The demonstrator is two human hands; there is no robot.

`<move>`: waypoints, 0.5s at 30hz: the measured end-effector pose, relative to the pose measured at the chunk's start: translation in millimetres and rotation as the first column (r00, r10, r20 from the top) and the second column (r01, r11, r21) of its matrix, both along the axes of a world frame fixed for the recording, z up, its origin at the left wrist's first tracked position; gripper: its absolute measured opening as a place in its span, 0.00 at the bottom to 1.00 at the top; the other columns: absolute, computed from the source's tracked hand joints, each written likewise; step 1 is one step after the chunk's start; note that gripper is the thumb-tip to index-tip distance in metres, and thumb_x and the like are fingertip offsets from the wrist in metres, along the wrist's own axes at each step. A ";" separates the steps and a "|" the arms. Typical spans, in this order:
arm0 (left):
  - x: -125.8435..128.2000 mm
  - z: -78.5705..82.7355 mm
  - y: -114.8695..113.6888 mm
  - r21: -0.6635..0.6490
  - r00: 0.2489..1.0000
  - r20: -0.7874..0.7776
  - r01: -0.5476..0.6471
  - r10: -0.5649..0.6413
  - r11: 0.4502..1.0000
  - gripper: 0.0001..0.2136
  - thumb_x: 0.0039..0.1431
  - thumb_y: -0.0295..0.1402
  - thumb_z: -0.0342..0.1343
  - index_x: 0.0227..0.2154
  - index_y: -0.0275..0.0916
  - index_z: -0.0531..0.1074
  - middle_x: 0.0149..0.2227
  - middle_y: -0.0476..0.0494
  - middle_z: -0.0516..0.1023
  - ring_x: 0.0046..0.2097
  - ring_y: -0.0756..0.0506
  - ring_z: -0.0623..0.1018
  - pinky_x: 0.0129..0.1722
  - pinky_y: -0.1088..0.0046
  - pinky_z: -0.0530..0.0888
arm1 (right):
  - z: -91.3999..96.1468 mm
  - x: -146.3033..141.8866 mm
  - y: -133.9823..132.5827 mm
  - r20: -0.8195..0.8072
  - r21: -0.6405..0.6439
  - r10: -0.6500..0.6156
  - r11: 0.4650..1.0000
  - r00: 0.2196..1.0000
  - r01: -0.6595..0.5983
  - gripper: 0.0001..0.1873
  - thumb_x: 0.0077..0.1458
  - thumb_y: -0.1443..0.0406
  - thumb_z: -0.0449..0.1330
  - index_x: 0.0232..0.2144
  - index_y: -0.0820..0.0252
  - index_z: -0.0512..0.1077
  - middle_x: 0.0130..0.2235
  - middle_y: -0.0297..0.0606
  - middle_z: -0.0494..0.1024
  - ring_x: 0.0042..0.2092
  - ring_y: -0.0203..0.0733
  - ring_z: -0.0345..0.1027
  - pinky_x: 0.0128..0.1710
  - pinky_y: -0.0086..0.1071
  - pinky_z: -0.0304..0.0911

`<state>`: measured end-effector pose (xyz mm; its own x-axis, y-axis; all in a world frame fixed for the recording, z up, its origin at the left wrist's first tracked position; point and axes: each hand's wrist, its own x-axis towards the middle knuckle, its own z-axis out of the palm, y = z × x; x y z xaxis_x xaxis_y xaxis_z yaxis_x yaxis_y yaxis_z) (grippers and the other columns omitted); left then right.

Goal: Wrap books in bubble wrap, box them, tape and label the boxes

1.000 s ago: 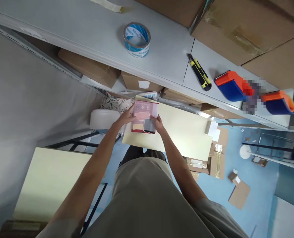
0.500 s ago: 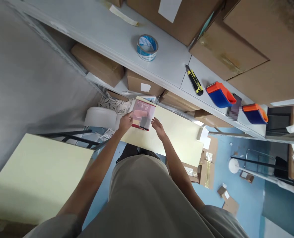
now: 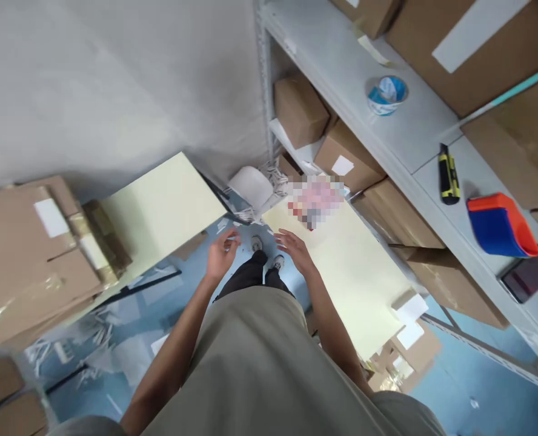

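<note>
My left hand (image 3: 221, 253) hangs in the air over the blue floor, between the two pale yellow tabletops. Its fingers are loosely curled and nothing shows in them. My right hand (image 3: 295, 249) hovers at the near left edge of the right tabletop (image 3: 346, 272), with its fingers stretched out and holding nothing. On that tabletop, beyond my right hand, lies a flat pink and red book (image 3: 317, 200), which is pixelated. Neither hand touches it.
A grey shelf (image 3: 337, 79) on the right bears a tape roll (image 3: 386, 95), a utility knife (image 3: 448, 175), an orange and blue holder (image 3: 500, 225) and a phone (image 3: 530, 274). Cardboard boxes (image 3: 37, 254) lie on the left tabletop (image 3: 164, 206). A white bin (image 3: 251, 186) stands near the wall.
My view has swung left, bringing the left tabletop and its boxes into sight. Both hands have moved away from the book, which stays on the right tabletop.
</note>
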<state>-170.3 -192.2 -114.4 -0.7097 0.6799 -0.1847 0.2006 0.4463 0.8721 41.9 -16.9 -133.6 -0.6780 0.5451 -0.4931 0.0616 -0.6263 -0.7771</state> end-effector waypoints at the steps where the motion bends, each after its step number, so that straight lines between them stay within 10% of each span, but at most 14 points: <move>1: -0.2 2.6 -18.2 -0.005 0.999 0.019 -0.050 0.050 0.999 0.22 0.68 0.45 0.58 0.59 0.37 0.77 0.53 0.33 0.86 0.42 0.39 0.88 0.47 0.60 0.84 | 3.6 -6.9 -7.6 -0.015 -0.012 0.035 0.999 0.999 -0.035 0.32 0.52 0.45 0.76 0.55 0.48 0.80 0.57 0.41 0.85 0.55 0.51 0.80 0.60 0.48 0.73; 8: -24.9 11.1 -106.5 0.093 0.940 0.013 -0.341 0.342 0.935 0.22 0.64 0.48 0.62 0.53 0.37 0.80 0.55 0.33 0.84 0.46 0.38 0.87 0.49 0.59 0.83 | 38.9 -67.5 -73.7 -0.089 0.043 0.210 0.978 0.974 -0.207 0.29 0.56 0.47 0.75 0.56 0.48 0.80 0.55 0.40 0.85 0.52 0.48 0.81 0.55 0.44 0.76; 15: -90.4 13.8 -209.6 0.216 0.752 0.311 -0.651 0.580 0.728 0.25 0.61 0.44 0.69 0.56 0.35 0.79 0.54 0.31 0.84 0.46 0.38 0.86 0.51 0.58 0.84 | 61.1 -168.1 -164.8 -0.118 0.153 0.376 0.921 0.919 -0.358 0.29 0.56 0.46 0.73 0.55 0.50 0.80 0.55 0.41 0.85 0.53 0.50 0.81 0.57 0.46 0.75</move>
<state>-260.6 -401.8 -100.5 -0.9577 0.1504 -0.2453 -0.2281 0.1231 0.9658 -126.2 -181.8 -72.4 -0.9000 0.2956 -0.3203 0.1514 -0.4771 -0.8657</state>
